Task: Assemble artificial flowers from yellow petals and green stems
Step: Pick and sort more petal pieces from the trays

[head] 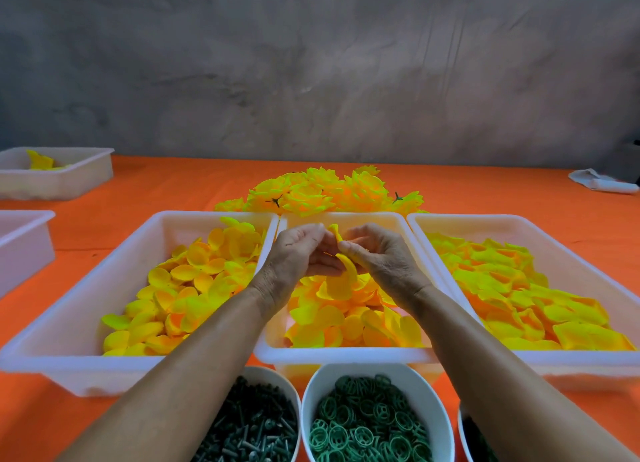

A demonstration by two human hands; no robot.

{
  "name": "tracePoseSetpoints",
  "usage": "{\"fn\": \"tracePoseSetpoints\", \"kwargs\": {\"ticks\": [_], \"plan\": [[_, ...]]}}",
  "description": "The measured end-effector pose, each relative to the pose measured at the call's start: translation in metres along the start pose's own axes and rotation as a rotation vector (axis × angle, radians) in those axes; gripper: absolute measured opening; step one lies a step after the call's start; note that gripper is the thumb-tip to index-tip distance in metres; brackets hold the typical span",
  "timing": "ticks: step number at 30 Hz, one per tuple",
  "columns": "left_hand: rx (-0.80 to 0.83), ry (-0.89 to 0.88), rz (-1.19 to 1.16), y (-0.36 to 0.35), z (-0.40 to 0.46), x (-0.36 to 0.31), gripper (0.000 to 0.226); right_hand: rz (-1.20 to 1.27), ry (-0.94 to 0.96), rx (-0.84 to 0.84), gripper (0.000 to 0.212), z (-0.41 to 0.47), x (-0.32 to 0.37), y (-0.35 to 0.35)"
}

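Note:
Both my hands meet above the middle white tray (pixel 346 352), which is full of loose yellow petals. My left hand (pixel 298 253) and my right hand (pixel 377 253) together pinch a yellow petal piece (pixel 346 271) that curls down between them. Any green stem in the fingers is hidden. A heap of finished yellow flowers (pixel 322 193) lies beyond the trays. A bowl of dark green stem pins (pixel 252 427) and a bowl of green rings (pixel 370 423) stand at the near edge.
A left tray (pixel 69 361) and a right tray (pixel 588 364) hold more yellow petals. Two more white trays (pixel 59 179) sit at the far left on the orange tablecloth. A white cloth (pixel 602 181) lies far right. A third bowl (pixel 465 434) peeks under my right forearm.

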State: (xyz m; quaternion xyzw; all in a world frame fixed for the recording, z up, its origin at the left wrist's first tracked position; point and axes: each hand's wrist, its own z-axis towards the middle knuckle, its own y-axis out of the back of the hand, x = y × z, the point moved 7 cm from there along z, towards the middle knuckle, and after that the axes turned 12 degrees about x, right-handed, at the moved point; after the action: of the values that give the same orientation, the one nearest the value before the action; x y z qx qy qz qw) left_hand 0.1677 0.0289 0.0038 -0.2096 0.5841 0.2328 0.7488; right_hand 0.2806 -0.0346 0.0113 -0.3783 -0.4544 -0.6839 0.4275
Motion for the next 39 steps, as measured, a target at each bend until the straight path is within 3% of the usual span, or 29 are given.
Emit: {"fn": "tracePoseSetpoints", "kwargs": {"ticks": [3,10,14,23,33,39], "plan": [[0.030,-0.059,0.136,-0.001,-0.002,-0.001,0.006,0.012,-0.005,-0.020,0.014,-0.002,0.000,0.003],[-0.199,-0.020,0.329,0.016,-0.005,-0.004,0.047,0.284,-0.109,0.192,0.046,-0.001,-0.005,-0.011],[-0.231,0.010,0.341,0.019,-0.005,-0.003,0.071,0.321,-0.087,0.230,0.018,-0.001,-0.006,-0.013],[-0.185,-0.059,0.317,0.015,-0.005,-0.008,0.055,0.113,-0.072,0.005,0.011,-0.006,-0.002,0.004],[-0.171,-0.110,0.292,0.015,-0.003,-0.009,0.050,0.054,-0.015,-0.109,0.022,-0.009,0.005,0.011],[-0.314,-0.160,0.467,0.020,-0.009,-0.018,0.054,0.113,0.027,-0.219,0.031,-0.008,0.004,0.018]]}}
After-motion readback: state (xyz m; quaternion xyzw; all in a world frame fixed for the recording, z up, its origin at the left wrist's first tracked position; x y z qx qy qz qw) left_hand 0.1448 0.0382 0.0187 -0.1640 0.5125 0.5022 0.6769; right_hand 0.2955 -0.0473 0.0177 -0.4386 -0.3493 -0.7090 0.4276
